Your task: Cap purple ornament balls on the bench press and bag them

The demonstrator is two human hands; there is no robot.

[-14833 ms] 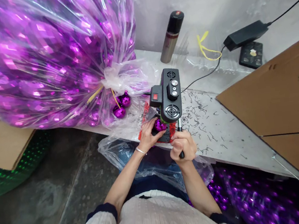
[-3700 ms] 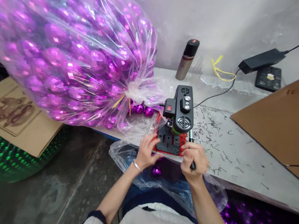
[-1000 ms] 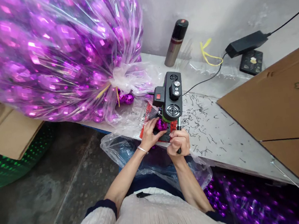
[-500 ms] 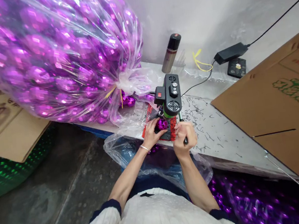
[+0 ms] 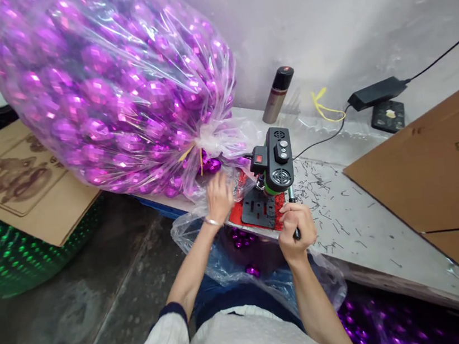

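Observation:
My right hand [image 5: 296,228] is closed round the black-ended lever handle [image 5: 297,235] of a small black bench press [image 5: 277,160] with a red switch. My left hand [image 5: 219,198] is empty, its fingers stretched out towards shiny purple ball ornaments [image 5: 213,165] by the tied neck of a big clear bag [image 5: 129,83]. Those fingertips are partly hidden against the plastic. Under the press, its slotted dark base plate [image 5: 258,209] lies bare on a red board. Below the table edge, a purple ball [image 5: 251,271] shows at an open clear plastic bag [image 5: 218,261].
Short dark pins [image 5: 330,198] litter the white table right of the press. Behind stand a spray can [image 5: 278,94], a yellow tie [image 5: 326,108] and a black power adapter [image 5: 377,92]. A cardboard box [image 5: 429,179] is at right; a cardboard sheet [image 5: 23,182] lies left.
My left hand has let go of the purple ball at the press and moved left towards the big bag's neck. A ball now shows below the table edge. My right hand stays on the lever.

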